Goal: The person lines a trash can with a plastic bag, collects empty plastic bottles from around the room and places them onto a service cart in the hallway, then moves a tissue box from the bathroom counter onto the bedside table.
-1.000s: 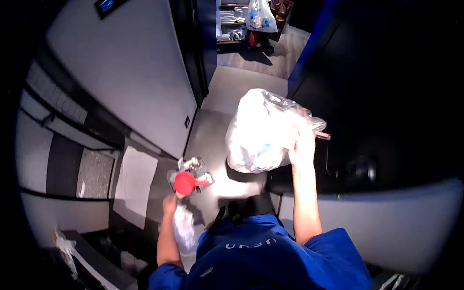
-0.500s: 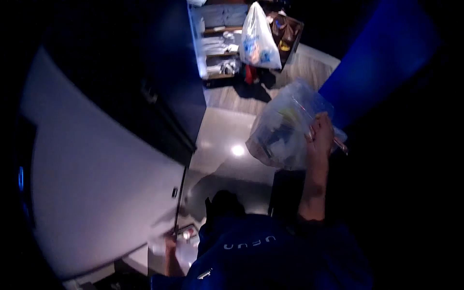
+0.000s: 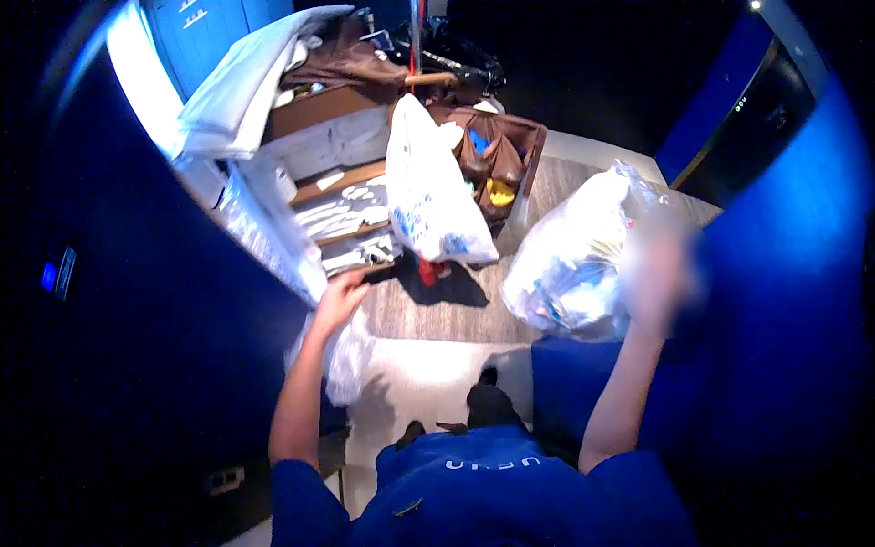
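Note:
My right hand (image 3: 658, 273), partly blurred, is closed on the top of a bulging clear plastic bag (image 3: 574, 273). Pale and coloured bits show through the film, but I cannot make out what they are. On the other side, my left hand (image 3: 343, 299) has its fingers curled, and a thinner translucent plastic bag (image 3: 344, 365) hangs below it. This hand is close to the lower shelf of a housekeeping cart (image 3: 339, 191). Between my hands, a full white plastic bag (image 3: 428, 191) with blue print hangs from the cart.
White linens (image 3: 342, 214) fill the cart's shelves, and a white cloth (image 3: 246, 82) drapes over its top left. A brown pocket organizer (image 3: 501, 164) holds a yellow item. Dark walls flank the doorway; a wood-look floor (image 3: 410, 314) lies past the pale tiles.
I have moved forward, closer to the cart. My left hand has risen with its bag from low beside my body towards the cart. The right hand still holds the bulging bag.

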